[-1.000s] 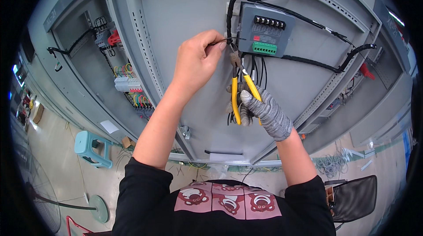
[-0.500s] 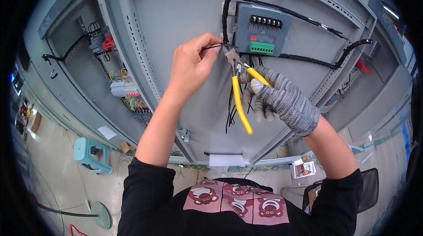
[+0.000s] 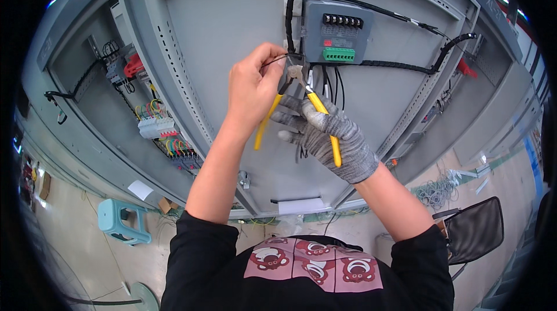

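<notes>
My bare left hand [image 3: 250,85] is closed, pinching the end of a thin black strip [image 3: 276,60] that looks like a cable tie. The strip runs to the lower end of a black-wrapped wire harness [image 3: 289,24]. Yellow-handled cutting pliers [image 3: 296,72] are in my right hand [image 3: 342,143], which wears a grey knit glove. Their jaws are apart just below the harness end, and their handles are spread wide, one passing beside my left wrist. Several loose black wires [image 3: 341,87] hang behind the pliers. The grey module [image 3: 366,35] beside them carries a green terminal block [image 3: 339,54].
A grey metal panel [image 3: 220,26] with perforated rails is in front of me. Breakers with coloured wires [image 3: 156,127] sit in the cabinet at left. On the floor are a blue stool [image 3: 119,218], a black mesh chair [image 3: 477,231] and a wire heap [image 3: 435,194].
The pliers' handles have spread wider and one has swung left. My right hand has moved left with its fingers more extended. My left hand keeps its pinch; the whole view has shifted slightly.
</notes>
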A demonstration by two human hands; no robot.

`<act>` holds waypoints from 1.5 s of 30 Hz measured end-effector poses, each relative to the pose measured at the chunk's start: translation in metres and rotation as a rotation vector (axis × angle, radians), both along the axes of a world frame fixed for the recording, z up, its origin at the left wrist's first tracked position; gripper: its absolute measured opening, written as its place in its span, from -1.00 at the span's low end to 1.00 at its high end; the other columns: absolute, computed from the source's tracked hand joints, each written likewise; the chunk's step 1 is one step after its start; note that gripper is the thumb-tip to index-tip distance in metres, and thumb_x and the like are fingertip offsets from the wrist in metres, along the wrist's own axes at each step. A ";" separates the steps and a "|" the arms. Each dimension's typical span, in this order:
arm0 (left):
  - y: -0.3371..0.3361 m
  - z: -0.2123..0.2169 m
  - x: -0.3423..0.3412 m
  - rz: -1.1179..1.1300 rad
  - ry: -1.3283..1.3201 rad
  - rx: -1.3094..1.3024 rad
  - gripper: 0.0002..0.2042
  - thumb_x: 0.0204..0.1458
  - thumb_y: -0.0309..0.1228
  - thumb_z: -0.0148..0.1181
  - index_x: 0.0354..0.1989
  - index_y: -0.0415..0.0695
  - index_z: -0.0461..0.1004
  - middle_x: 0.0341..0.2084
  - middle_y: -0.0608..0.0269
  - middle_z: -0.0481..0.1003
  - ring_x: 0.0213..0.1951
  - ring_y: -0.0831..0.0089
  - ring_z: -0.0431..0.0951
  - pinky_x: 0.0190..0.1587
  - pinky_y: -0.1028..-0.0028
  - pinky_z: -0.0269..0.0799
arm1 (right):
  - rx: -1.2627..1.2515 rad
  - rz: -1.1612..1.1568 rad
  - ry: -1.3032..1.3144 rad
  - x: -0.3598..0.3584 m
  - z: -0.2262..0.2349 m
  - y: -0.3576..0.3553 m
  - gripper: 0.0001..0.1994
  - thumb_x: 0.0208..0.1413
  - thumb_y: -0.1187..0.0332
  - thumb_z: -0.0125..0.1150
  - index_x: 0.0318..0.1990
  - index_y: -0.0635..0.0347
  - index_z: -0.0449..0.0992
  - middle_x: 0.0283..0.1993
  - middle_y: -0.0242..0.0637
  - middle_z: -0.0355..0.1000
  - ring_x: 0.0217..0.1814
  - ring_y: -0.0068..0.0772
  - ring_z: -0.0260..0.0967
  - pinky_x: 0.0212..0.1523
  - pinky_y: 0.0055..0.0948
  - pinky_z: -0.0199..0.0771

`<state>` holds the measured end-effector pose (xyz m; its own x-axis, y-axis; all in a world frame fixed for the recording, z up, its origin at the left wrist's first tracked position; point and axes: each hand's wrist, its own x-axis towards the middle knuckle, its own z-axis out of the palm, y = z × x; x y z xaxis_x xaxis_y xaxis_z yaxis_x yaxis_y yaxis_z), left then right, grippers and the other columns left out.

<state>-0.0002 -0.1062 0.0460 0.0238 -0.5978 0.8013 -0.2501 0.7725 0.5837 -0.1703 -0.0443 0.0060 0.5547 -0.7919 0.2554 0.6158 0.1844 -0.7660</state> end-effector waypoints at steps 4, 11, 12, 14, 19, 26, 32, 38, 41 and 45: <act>-0.005 0.000 0.002 -0.073 -0.005 0.028 -0.91 0.07 -0.55 0.12 -0.28 -0.29 0.50 -0.59 0.27 0.48 -0.49 0.66 0.41 -0.38 0.57 0.35 | 0.010 0.075 -0.131 0.007 0.005 0.000 -0.70 0.09 0.32 0.27 -0.05 0.17 0.43 0.15 -0.14 0.38 0.18 -0.02 0.39 0.12 0.01 0.48; -0.007 0.000 0.004 -0.058 -0.019 -0.001 -0.91 0.07 -0.54 0.13 -0.29 -0.29 0.50 -0.60 0.29 0.47 -0.49 0.68 0.39 -0.39 0.58 0.33 | -0.103 -0.088 0.213 -0.024 0.044 0.012 -0.62 0.07 0.32 0.26 0.02 0.28 0.45 0.07 -0.06 0.42 0.04 -0.02 0.51 -0.08 -0.24 0.66; -0.007 0.000 0.003 -0.055 -0.024 -0.007 -0.92 0.07 -0.54 0.13 -0.30 -0.29 0.50 -0.60 0.30 0.46 -0.49 0.68 0.38 -0.40 0.58 0.32 | -0.068 -0.087 0.269 -0.027 0.055 0.016 -0.60 0.07 0.31 0.26 0.04 0.30 0.44 0.07 -0.06 0.43 0.05 -0.04 0.51 -0.07 -0.25 0.66; -0.007 0.000 0.005 -0.099 -0.046 0.041 -0.92 0.13 -0.54 0.10 -0.26 -0.29 0.48 -0.49 0.41 0.45 -0.41 0.72 0.35 -0.32 0.64 0.29 | -0.082 -0.119 0.345 -0.029 0.056 0.016 -0.56 0.07 0.29 0.26 0.07 0.35 0.42 0.08 -0.08 0.44 0.06 -0.11 0.51 -0.06 -0.26 0.64; -0.007 0.001 0.005 -0.117 -0.050 0.045 -0.92 0.13 -0.54 0.11 -0.27 -0.29 0.48 -0.51 0.43 0.43 -0.42 0.73 0.33 -0.34 0.64 0.25 | -0.039 -0.133 0.508 -0.038 0.076 0.009 -0.48 0.06 0.23 0.27 0.11 0.39 0.38 0.07 -0.06 0.46 0.04 -0.20 0.52 -0.06 -0.27 0.64; -0.006 0.003 0.004 -0.064 -0.033 0.009 -0.93 0.08 -0.54 0.14 -0.32 -0.28 0.50 -0.64 0.36 0.40 -0.54 0.69 0.31 -0.45 0.59 0.24 | -0.081 -0.165 0.643 -0.039 0.085 0.005 -0.51 0.05 0.21 0.28 0.06 0.38 0.39 -0.07 0.01 0.52 -0.16 -0.23 0.58 -0.13 -0.31 0.67; -0.002 0.004 0.004 -0.055 -0.037 0.002 -0.93 0.08 -0.54 0.14 -0.31 -0.28 0.50 -0.63 0.35 0.43 -0.54 0.69 0.32 -0.45 0.60 0.25 | -0.083 -0.094 0.738 -0.038 0.102 0.000 -0.65 0.11 0.29 0.19 -0.03 0.35 0.38 -0.17 0.01 0.53 -0.33 -0.23 0.60 -0.28 -0.29 0.69; -0.004 0.002 0.005 -0.064 -0.037 -0.004 -0.93 0.08 -0.55 0.14 -0.31 -0.29 0.50 -0.63 0.35 0.43 -0.54 0.70 0.33 -0.45 0.60 0.25 | -0.102 -0.180 0.912 -0.033 0.120 0.005 -0.78 0.14 0.40 0.10 -0.11 0.31 0.34 -0.31 -0.10 0.49 -0.44 -0.34 0.54 -0.44 -0.38 0.63; -0.004 0.002 0.003 -0.071 -0.023 -0.009 -0.93 0.07 -0.56 0.14 -0.31 -0.28 0.50 -0.63 0.36 0.42 -0.54 0.70 0.32 -0.45 0.60 0.25 | -0.208 -0.219 0.993 -0.033 0.114 0.001 -0.81 0.13 0.41 0.11 -0.15 0.28 0.32 -0.39 -0.19 0.44 -0.53 -0.43 0.46 -0.54 -0.46 0.54; -0.004 0.001 0.004 -0.046 -0.041 -0.026 -0.93 0.07 -0.57 0.14 -0.29 -0.28 0.49 -0.62 0.37 0.42 -0.53 0.71 0.32 -0.46 0.61 0.24 | -0.205 -0.281 0.952 -0.032 0.103 0.002 -0.81 0.11 0.43 0.14 -0.17 0.24 0.31 -0.45 -0.28 0.36 -0.59 -0.52 0.37 -0.63 -0.53 0.45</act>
